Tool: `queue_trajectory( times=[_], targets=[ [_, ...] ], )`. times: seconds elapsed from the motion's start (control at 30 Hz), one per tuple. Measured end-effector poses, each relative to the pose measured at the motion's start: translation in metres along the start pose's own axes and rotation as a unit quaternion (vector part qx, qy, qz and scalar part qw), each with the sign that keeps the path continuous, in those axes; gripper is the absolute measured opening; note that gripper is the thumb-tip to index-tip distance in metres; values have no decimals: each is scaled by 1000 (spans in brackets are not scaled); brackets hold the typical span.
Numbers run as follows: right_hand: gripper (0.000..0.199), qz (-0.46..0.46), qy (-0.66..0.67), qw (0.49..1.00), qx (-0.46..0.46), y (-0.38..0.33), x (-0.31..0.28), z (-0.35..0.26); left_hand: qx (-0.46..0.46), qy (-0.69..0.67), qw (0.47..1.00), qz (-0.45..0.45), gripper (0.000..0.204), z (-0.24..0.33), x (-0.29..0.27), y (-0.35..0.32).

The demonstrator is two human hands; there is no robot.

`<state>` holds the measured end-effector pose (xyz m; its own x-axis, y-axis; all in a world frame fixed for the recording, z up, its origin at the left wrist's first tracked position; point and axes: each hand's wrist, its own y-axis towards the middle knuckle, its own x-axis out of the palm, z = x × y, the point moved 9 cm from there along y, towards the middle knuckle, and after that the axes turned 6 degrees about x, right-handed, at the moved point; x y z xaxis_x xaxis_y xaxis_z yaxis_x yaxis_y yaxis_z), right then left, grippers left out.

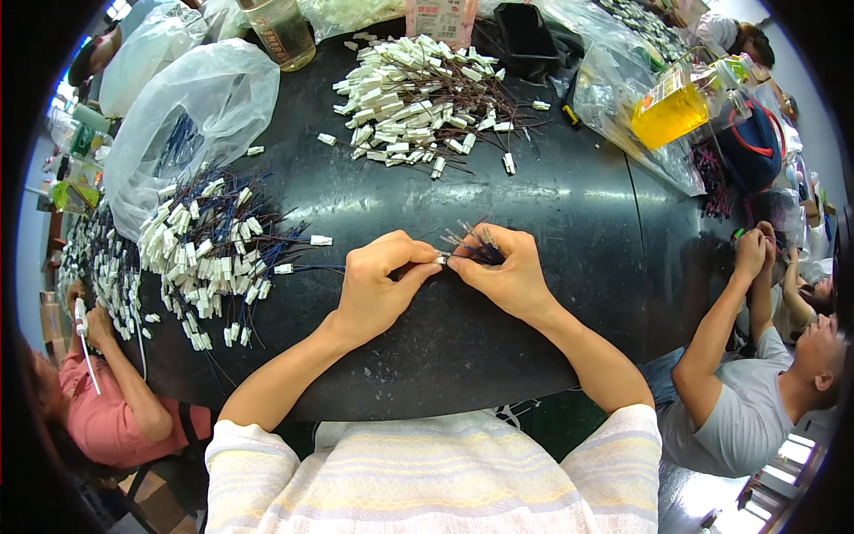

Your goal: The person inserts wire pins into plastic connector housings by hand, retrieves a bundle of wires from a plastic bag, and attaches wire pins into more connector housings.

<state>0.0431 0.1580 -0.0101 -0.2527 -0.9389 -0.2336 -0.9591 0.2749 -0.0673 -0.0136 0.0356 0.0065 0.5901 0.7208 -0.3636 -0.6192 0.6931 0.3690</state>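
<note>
Above the middle of the black table (587,209), my left hand (378,280) pinches a small white plug connector (440,260) between thumb and fingertips. A dark blue wire (320,267) runs from behind that hand toward the left pile. My right hand (511,276) is closed around a small bunch of dark wires (485,247) with pale, clear-looking ends, and its thumb and finger meet the connector too. The fingertips of both hands almost touch. To the left lies a pile of white connectors (200,249) on blue and brown wires.
A second heap of white connectors (409,102) with brown wires lies at the far side. Around the edges are a clear plastic bag (209,98), a black phone (525,31), a bottle of yellow liquid (669,109) and a dark blue pouch (752,147). Co-workers sit at left and right.
</note>
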Motion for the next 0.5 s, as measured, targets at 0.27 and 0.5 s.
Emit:
queue_trajectory(
  times=[0.27, 0.5],
  targets=[
    [13, 13, -34, 998, -58, 1, 2, -7, 14, 48, 999, -12, 11, 3, 3, 6],
    [12, 9, 96, 993, 71, 5, -7, 18, -6, 33, 998, -48, 8, 2, 4, 18]
  ],
)
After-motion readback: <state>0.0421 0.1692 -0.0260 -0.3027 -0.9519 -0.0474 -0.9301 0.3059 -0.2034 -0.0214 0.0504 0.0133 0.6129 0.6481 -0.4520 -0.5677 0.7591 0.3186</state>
